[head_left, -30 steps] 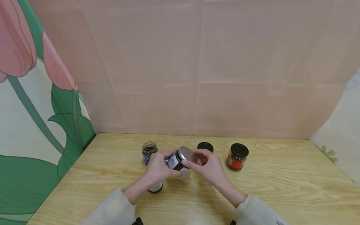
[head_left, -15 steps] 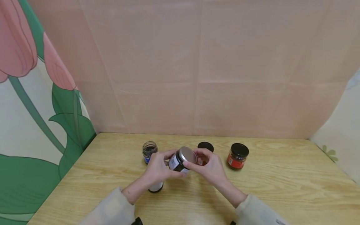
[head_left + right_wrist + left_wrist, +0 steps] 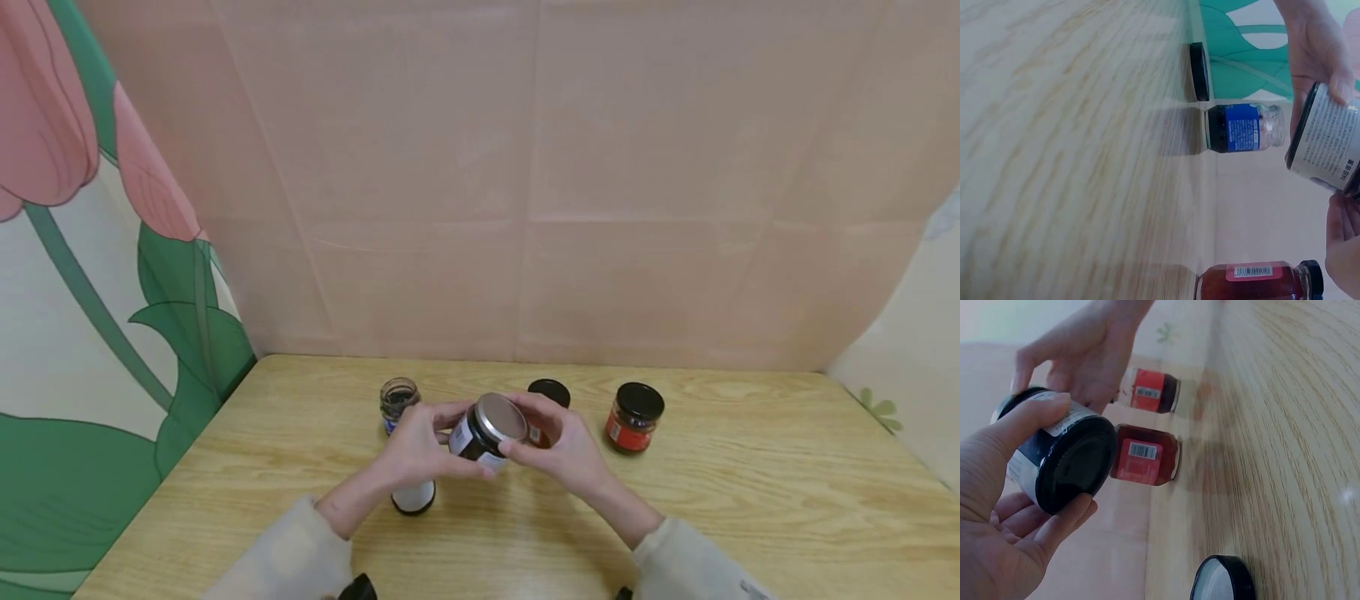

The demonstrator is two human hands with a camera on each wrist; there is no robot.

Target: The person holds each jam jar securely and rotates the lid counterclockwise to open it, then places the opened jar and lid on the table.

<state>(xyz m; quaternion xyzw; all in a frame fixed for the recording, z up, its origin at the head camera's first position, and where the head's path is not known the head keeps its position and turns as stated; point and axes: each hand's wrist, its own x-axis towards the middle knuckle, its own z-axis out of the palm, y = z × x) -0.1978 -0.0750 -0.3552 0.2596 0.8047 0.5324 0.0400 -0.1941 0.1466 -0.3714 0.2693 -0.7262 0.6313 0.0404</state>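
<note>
A dark jar with a white label [image 3: 465,433] and a silver-rimmed lid [image 3: 502,417] is held tilted above the table. My left hand [image 3: 420,446] grips the jar's body, thumb on the near side and fingers beyond it. With thumb and fingers at opposite sides of the lid's rim, my right hand [image 3: 570,446] holds the lid. The jar's dark base [image 3: 1079,472] shows in the left wrist view, while its printed label [image 3: 1329,137] faces the right wrist camera. A loose lid [image 3: 414,498], black-rimmed with a white inside, lies by my left wrist.
An uncapped jar with a blue label [image 3: 1244,128] stands behind my left hand. Behind my right hand is a red-labelled jar with a black lid [image 3: 549,390]; another red-labelled jar [image 3: 632,421] stands farther right. A pink curtain [image 3: 525,183] hangs behind the wooden table [image 3: 750,467].
My right thumb and fingers have shifted slightly around the lid's rim, the thumb a little lower and to the right. The left forearm has moved slightly left; the jars on the table stay put.
</note>
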